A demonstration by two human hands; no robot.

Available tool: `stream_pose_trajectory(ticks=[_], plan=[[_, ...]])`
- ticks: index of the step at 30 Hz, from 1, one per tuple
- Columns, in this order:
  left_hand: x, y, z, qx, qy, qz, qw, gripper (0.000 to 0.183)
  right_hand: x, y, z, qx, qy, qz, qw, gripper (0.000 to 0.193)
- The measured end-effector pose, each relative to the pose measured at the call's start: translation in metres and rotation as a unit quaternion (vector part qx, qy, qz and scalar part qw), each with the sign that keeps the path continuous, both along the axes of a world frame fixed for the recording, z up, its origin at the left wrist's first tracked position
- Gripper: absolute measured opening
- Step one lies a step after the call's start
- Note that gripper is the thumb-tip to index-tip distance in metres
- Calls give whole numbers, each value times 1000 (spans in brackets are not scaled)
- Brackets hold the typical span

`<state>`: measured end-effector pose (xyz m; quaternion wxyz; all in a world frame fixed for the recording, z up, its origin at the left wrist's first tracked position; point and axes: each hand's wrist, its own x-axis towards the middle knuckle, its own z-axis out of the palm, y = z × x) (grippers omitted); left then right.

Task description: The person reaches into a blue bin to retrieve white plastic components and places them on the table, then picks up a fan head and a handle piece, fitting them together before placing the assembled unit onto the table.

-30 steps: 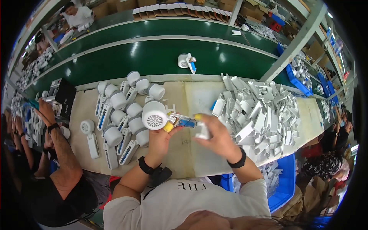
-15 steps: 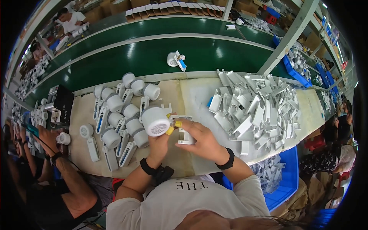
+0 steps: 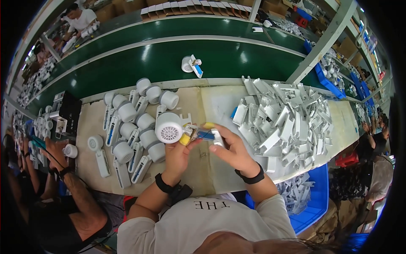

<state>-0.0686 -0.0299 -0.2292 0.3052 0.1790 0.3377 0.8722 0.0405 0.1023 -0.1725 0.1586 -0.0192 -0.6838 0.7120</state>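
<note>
"One loose fan unit (image 3: 98,154) lay at the left of the counter (image 3: 201,171). What stood next to it?"

"A cluster of similar units (image 3: 123,151), crowded together, their drum-shaped heads mostly toward the far side."

"And right of those?"

"The left grip (image 3: 176,157) was clamped just below the head of the held unit (image 3: 169,128), which it kept up over the counter, close beside the cluster."

"Which way did that unit point?"

"Its long axis ran roughly left to right: grilled head at the left, handle reaching toward the other hand, a blue block (image 3: 206,135) showing along it."

"So which hand was nearer the handle's free end?"

"The right grip (image 3: 237,152), directly to the right of it. Thumb and fingers were pinched together on a white cover (image 3: 218,137), just beside the block's right end. Whether cover and handle touched, I couldn't tell."

"And farther right?"

"A heaped pile of white casings (image 3: 292,122) on the counter, with a blue bin (image 3: 321,190) below the near edge, holding more pale parts."
</note>
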Motion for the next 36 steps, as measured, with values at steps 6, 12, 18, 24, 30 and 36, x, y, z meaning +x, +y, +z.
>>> stream_pose_trajectory(ticks=[6, 12, 18, 24, 30, 36], plan=[[5, 5, -4, -14, -2, 17, 1000, 27, -13, -12, 17, 547, 49, -147, 823, 61], [16, 4, -9, -10, -30, 47, 998, 25, -28, -21, 14, 557, 70, -159, 812, 60], [13, 11, -10, -65, -6, 99, 993, 29, -35, -20, -6, 509, 74, -163, 842, 61], [17, 12, -4, -74, 44, 144, 986, 31, -37, -25, -3, 505, 99, -186, 837, 60], [-6, 0, 27, -38, 47, 126, 990, 27, -14, -1, 18, 430, 24, -109, 896, 48], [-5, 0, 32, -4, 30, 134, 991, 29, -3, -20, 18, -26, -101, -22, 994, 26]])
